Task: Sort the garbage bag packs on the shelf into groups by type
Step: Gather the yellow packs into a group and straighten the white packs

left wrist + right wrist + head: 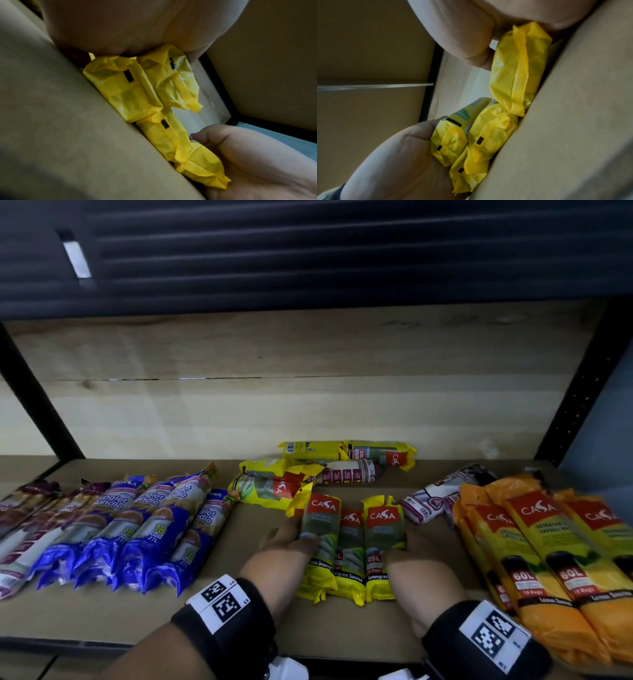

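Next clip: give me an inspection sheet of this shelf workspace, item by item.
Surface: tan board shelf, pale wood back panel.
Job's things: three yellow 25L lemongrass packs side by side at centre front; blue handle-bag packs grouped left; orange 60L packs grouped right; more yellow packs heaped behind.
Clutter: white-and-purple packs unsorted near the orange group.
Hands: left hand and right hand press the trio's outer sides.
Cables: nothing seen.
Surroundings: black metal uprights, dark shelf above.

Black wristbands (pixel 226 616) carrying white square-coded tags (pixel 493 633) wrap both wrists.
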